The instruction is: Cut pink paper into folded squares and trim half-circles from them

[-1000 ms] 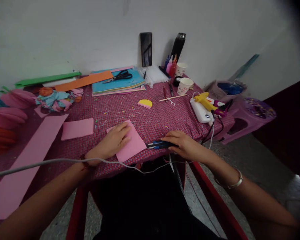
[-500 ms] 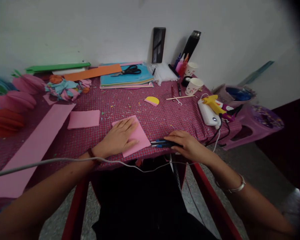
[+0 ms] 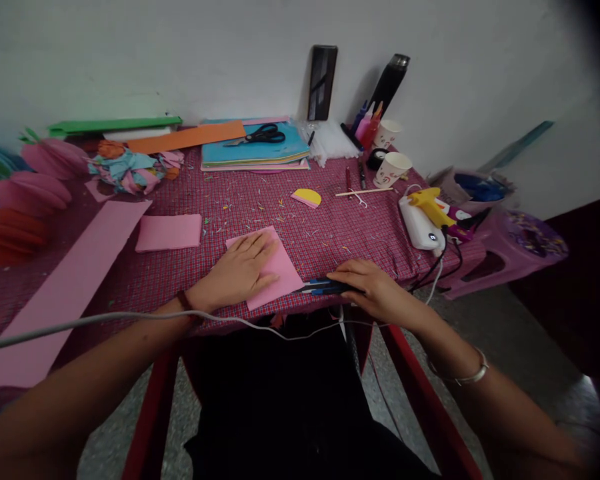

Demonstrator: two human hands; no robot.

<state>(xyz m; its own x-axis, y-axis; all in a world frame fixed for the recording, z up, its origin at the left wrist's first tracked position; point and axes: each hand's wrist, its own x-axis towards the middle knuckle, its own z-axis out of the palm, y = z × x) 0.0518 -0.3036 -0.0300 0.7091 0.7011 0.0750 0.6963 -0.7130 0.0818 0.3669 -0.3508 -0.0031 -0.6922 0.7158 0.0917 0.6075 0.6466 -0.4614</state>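
Observation:
A square piece of pink paper [image 3: 285, 270] lies near the table's front edge. My left hand [image 3: 237, 270] rests flat on it, fingers stretched out. My right hand [image 3: 375, 287] lies palm down over a slim black and blue stapler [image 3: 325, 287] and grips it. The stapler's narrow front end reaches the paper's right corner; whether its jaws are around that corner I cannot tell. Left of the square is a stack of pink paper pieces [image 3: 169, 232]. A folded yellow and pink half circle [image 3: 307, 197] sits farther back.
A long pink strip [image 3: 75, 287] lies at left beside paper flowers [image 3: 27, 193]. Black scissors [image 3: 263, 135] rest on coloured sheets [image 3: 255, 157]. Paper cups [image 3: 393, 170] and a yellow glue gun [image 3: 430, 205] stand right. A grey cable [image 3: 145, 315] crosses in front of my left forearm.
The stapler's front end has come slightly closer to the paper's right corner. My left hand stays on the paper. The whole view has shifted a little.

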